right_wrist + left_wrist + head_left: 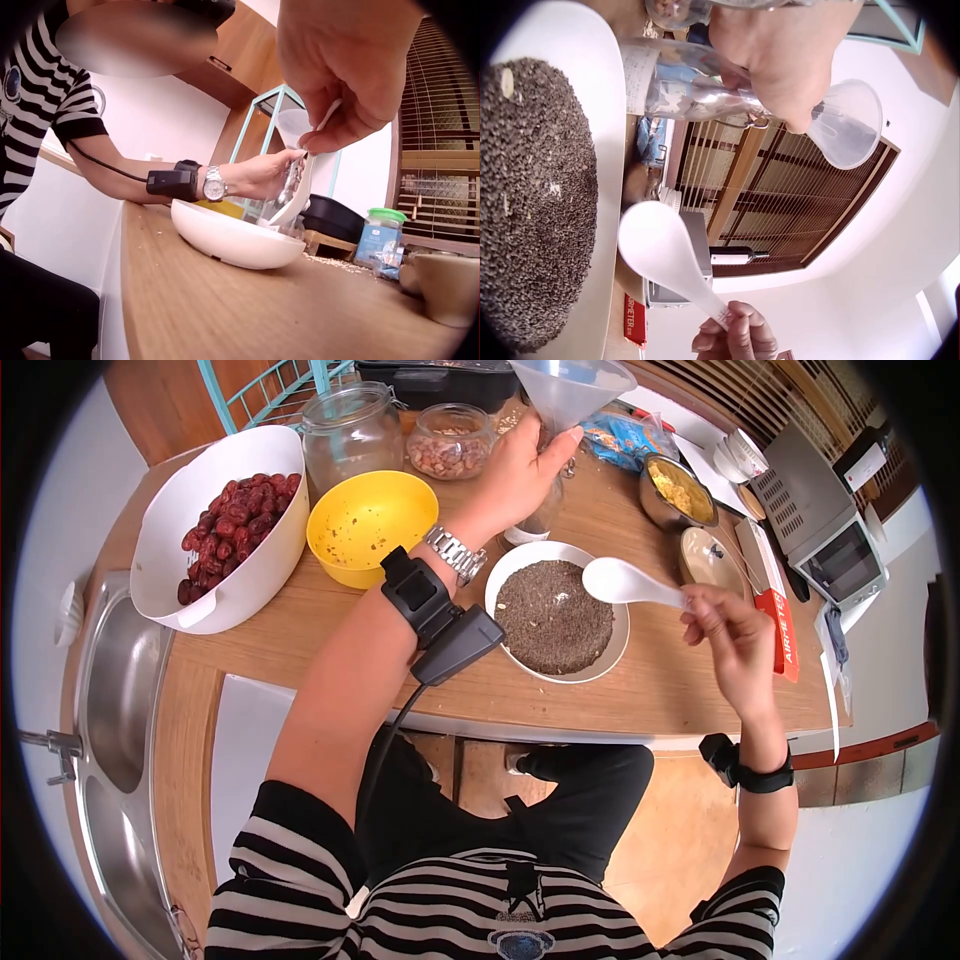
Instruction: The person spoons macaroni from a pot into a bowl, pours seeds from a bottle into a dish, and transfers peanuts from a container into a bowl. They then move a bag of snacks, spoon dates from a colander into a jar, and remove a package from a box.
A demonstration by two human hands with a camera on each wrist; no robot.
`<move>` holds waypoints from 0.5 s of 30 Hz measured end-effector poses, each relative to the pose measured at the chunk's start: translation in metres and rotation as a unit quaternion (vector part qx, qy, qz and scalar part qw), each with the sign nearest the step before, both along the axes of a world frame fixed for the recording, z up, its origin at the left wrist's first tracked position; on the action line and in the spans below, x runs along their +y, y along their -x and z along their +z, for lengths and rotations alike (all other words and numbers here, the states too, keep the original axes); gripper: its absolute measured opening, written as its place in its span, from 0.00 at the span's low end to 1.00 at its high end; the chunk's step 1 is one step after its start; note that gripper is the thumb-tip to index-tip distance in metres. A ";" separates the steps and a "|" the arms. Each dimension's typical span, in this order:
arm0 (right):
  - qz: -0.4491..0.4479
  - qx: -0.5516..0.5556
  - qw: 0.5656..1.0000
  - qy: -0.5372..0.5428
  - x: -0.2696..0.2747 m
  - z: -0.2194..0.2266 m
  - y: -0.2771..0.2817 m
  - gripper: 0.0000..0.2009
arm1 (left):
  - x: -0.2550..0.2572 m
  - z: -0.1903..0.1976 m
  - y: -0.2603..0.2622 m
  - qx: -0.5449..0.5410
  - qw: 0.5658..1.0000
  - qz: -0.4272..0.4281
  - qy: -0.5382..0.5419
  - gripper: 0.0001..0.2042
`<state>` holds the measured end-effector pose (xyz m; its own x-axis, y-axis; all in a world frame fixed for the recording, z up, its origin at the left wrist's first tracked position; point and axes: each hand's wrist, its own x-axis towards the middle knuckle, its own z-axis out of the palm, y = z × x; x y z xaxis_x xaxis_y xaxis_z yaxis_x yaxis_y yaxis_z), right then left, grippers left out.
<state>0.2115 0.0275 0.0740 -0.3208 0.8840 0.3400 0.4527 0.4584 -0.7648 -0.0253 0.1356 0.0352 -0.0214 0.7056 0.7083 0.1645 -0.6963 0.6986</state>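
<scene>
My left hand (515, 478) grips the neck of a clear glass bottle (694, 82) where a translucent funnel (575, 395) sits mouth up; the fingers hide the joint. My right hand (735, 645) pinches the handle end of a white soup spoon (625, 582). The spoon's bowl hangs over the right side of a white bowl (621, 645), which holds fine dark brown seeds (555, 622) with a few pale bits among them. This bowl stands close in front of the bottle.
To the left are a yellow bowl (350, 540) and a white basin (165, 525) of red dates. Glass jars (350, 435) stand behind. A metal bowl (680, 510) with yellow food, a beige dish (712, 560) and a red box (778, 635) lie right. The sink (120, 710) borders the counter's left.
</scene>
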 end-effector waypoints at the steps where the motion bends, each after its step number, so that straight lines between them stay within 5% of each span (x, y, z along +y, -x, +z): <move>1: -0.001 0.001 1.000 0.001 -0.002 -0.001 0.002 0.07 | 0.000 0.000 0.000 0.001 1.000 -0.001 0.001 0.17; 6: 0.027 -0.222 0.954 -0.200 -0.004 -0.002 0.003 0.06 | 0.002 -0.001 -0.001 -0.010 1.000 -0.002 -0.022 0.13; 10: 0.041 -0.234 0.956 -0.171 -0.006 -0.007 0.000 0.06 | 0.001 0.000 -0.001 -0.017 1.000 -0.004 -0.022 0.13; 12: 0.015 -0.068 0.996 0.057 -0.008 -0.012 0.000 0.06 | -0.002 0.002 0.000 0.007 1.000 -0.004 -0.006 0.14; 13: 0.015 -0.069 0.996 0.057 -0.006 -0.015 0.000 0.06 | -0.001 0.001 -0.001 0.007 1.000 -0.004 -0.005 0.14; 15: 0.010 0.075 0.971 0.226 -0.003 -0.021 0.001 0.08 | 0.001 -0.001 -0.003 -0.019 0.999 -0.004 -0.044 0.15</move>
